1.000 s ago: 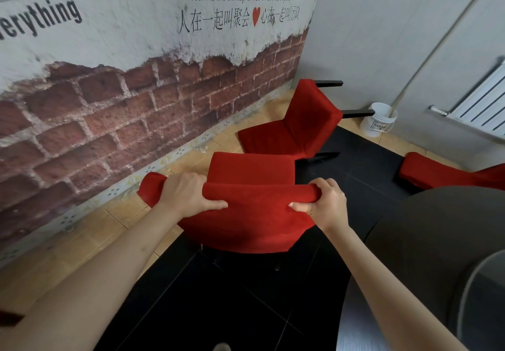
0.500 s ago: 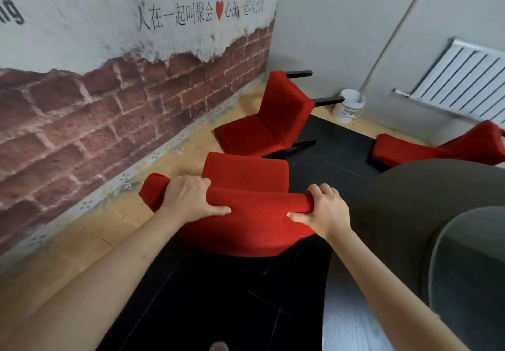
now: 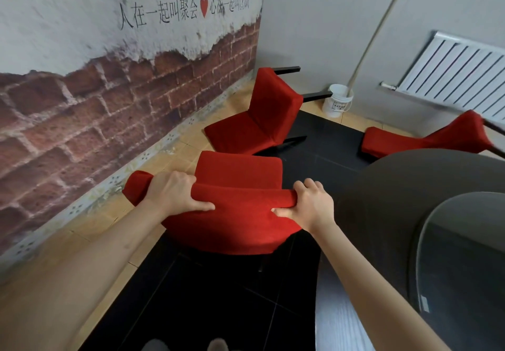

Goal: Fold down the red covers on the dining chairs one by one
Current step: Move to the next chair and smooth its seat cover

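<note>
A dining chair in a red fabric cover [image 3: 232, 230] stands right in front of me, its back toward me. The cover's top edge is bunched into a roll along the chair back. My left hand [image 3: 175, 195] grips the left part of that roll, thumb underneath. My right hand [image 3: 308, 204] grips the roll's right end, thumb pressed into the fabric. The red seat [image 3: 240, 166] shows beyond the roll. A second red-covered chair [image 3: 262, 115] lies tipped over near the brick wall, black legs pointing right. A third [image 3: 426, 140] lies tipped at the right.
A dark round table [image 3: 410, 186] with a glass turntable [image 3: 464, 255] fills the right side, close to my right arm. A white bucket [image 3: 337, 100] with a long pole stands in the corner. A white radiator [image 3: 459, 74] hangs on the right wall. The brick-print wall [image 3: 109, 99] runs along the left.
Both hands keep the same hold on the rolled cover. The roll has moved slightly lower on the chair back, and my view has turned right, showing more of the radiator and third chair.
</note>
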